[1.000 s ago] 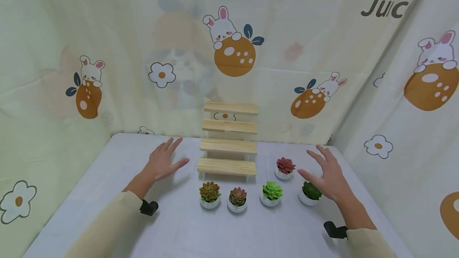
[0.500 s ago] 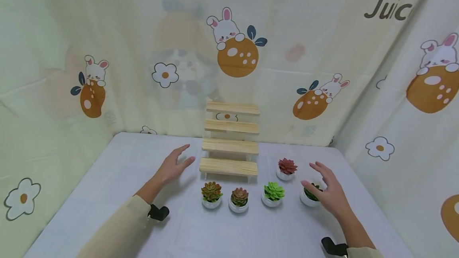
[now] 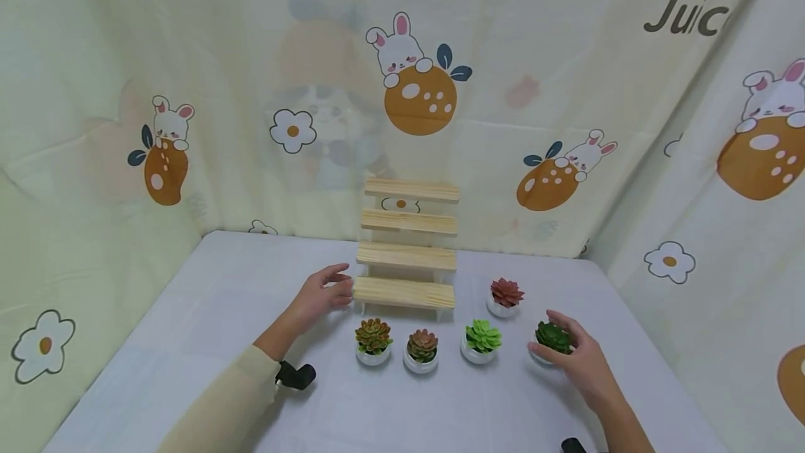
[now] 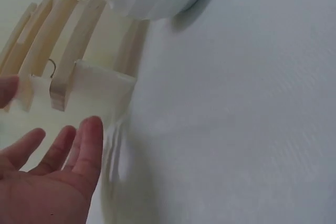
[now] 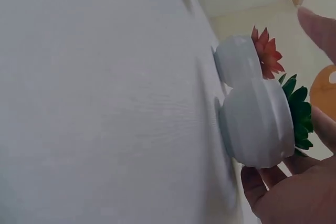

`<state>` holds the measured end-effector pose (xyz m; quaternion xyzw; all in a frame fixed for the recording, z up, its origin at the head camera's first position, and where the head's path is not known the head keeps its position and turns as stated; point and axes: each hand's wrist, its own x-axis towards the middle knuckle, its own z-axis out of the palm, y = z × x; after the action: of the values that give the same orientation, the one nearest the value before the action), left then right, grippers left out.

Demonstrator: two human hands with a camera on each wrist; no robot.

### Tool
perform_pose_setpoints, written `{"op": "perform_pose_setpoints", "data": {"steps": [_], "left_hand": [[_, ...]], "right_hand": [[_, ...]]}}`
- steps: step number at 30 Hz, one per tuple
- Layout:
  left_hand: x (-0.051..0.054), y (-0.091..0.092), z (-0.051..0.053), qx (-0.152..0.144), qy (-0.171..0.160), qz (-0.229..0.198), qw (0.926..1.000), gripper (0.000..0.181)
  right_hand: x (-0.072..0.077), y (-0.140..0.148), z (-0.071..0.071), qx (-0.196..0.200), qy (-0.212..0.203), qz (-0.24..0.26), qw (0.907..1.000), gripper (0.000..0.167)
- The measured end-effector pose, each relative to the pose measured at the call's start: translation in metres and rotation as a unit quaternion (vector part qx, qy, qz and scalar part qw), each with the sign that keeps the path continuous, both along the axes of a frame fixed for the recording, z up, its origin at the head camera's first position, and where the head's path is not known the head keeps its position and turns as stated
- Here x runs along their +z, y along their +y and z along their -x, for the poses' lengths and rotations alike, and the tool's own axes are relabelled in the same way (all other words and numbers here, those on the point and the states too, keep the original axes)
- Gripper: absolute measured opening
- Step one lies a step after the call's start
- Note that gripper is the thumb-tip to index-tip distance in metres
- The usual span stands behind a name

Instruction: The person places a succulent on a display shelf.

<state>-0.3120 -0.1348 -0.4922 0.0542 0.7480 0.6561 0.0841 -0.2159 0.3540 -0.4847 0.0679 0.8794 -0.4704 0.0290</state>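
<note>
My right hand [image 3: 585,362] is around the dark green succulent [image 3: 553,338], fingers on its far side and thumb in front. In the right wrist view, that hand [image 5: 302,195] has its fingertips against or close to the white pot [image 5: 257,124], while the thumb stands apart from it. My left hand [image 3: 319,299], loosely bent and holding nothing, is beside the left end of the lowest board of the wooden shelf [image 3: 402,293]. The left wrist view shows this hand [image 4: 52,182] with spread, relaxed fingers below the shelf boards [image 4: 68,66].
A brown-green succulent [image 3: 374,338], a brownish-red one [image 3: 422,347] and a light green one [image 3: 483,336] stand in white pots before the shelf. A red succulent [image 3: 506,293] is farther back on the right. Patterned cloth [image 3: 251,54] hangs behind the white table [image 3: 377,411].
My right hand has come down and closer around the dark green succulent, its fingers drawing in. My left hand has moved right to the shelf's lower left end, its fingers bending. The view has shifted slightly.
</note>
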Motion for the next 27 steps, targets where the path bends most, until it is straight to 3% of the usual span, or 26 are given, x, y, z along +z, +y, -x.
{"op": "perform_pose_setpoints", "data": {"steps": [7,20,27], "left_hand": [[0.002,0.005,0.001,-0.008,-0.033,-0.037,0.9987,0.062],[-0.005,0.012,0.013,-0.014,-0.064,-0.063,0.9958,0.054],[-0.006,0.013,0.016,-0.018,-0.073,-0.075,0.9944,0.049]], "right_hand": [[-0.011,0.004,-0.004,-0.017,-0.002,-0.017,0.9997,0.098],[-0.010,0.001,-0.004,-0.057,-0.017,0.022,0.9980,0.106],[-0.009,0.000,-0.005,-0.063,-0.025,0.030,0.9973,0.101]]}}
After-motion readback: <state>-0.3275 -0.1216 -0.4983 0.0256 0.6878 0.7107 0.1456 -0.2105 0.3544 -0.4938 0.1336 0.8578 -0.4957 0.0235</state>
